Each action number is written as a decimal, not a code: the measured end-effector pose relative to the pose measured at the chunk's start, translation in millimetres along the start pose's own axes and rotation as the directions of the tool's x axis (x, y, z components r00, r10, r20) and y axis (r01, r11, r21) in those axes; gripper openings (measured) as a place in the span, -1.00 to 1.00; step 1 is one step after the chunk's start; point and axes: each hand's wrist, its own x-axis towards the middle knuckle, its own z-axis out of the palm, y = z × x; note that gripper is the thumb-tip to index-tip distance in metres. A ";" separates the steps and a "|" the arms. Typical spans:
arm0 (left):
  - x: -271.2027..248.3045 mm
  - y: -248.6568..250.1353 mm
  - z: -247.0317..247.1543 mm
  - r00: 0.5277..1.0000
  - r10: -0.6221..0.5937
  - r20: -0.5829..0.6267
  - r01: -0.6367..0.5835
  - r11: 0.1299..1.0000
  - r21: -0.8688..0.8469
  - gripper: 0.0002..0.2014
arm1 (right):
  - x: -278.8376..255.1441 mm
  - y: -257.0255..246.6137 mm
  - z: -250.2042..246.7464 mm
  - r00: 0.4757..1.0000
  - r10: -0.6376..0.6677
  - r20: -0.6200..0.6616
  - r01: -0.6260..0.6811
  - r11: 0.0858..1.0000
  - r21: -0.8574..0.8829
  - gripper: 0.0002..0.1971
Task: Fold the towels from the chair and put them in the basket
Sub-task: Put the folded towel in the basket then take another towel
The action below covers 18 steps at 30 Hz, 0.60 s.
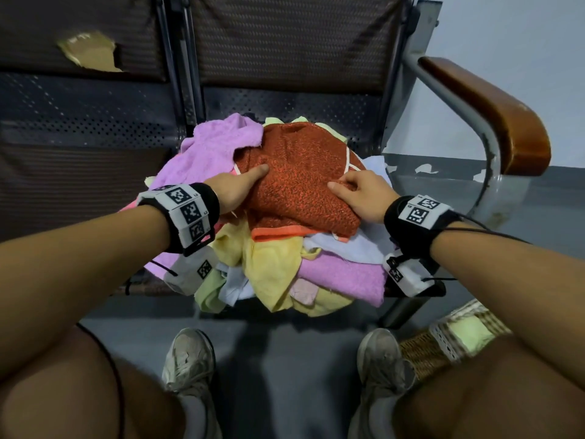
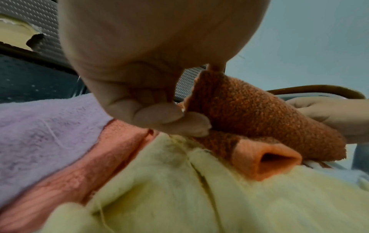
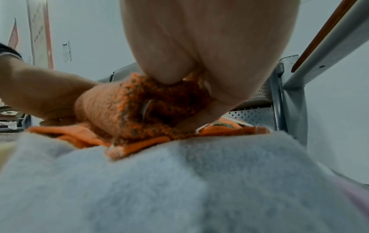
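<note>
orange towel (image 1: 297, 182) (atop the pile) gripped at both sides by left hand (image 1: 235, 188) and right hand (image 1: 361, 193) fingers.

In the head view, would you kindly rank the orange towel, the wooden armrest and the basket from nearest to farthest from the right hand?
1. Orange towel: on top of the pile, gripped by the right hand.
2. Wooden armrest: up and to the right.
3. Basket: on the floor, lower right, by the shoe; not clearly farther than the armrest.

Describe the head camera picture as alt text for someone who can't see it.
Two hands, left hand and right hand, grip an orange towel on top of a heap of pastel towels piled on a metal chair. A wicker basket sits on the floor by the person's right shoe.
</note>
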 end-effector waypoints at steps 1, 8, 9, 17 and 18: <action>-0.5 1.0 0.6 0.999 -0.011 0.045 0.013 0.999 -0.042 -0.23 | 1.5 -0.6 1.1 1.000 0.005 -0.002 -0.005 1.000 -0.006 -0.69; -7.5 25.9 7.2 0.980 0.185 -0.070 -0.197 0.873 -0.446 -0.52 | -2.3 -15.0 -10.9 0.999 0.038 0.020 -0.035 0.991 -0.131 -0.69; -11.1 30.6 6.9 0.975 0.205 -0.089 -0.223 0.848 -0.481 -0.59 | -4.4 -21.1 -15.0 1.000 0.020 0.009 -0.019 0.990 -0.138 -0.73; -64.0 59.5 -6.9 0.880 0.474 0.031 -0.339 0.673 -0.658 -0.54 | -36.1 -91.8 -37.9 0.998 -0.037 0.055 -0.009 0.745 0.667 -0.50; -69.8 61.8 -4.8 0.874 0.484 0.051 -0.321 0.652 -0.686 -0.52 | -40.9 -95.2 -37.9 0.998 -0.008 0.068 -0.043 0.690 0.722 -0.56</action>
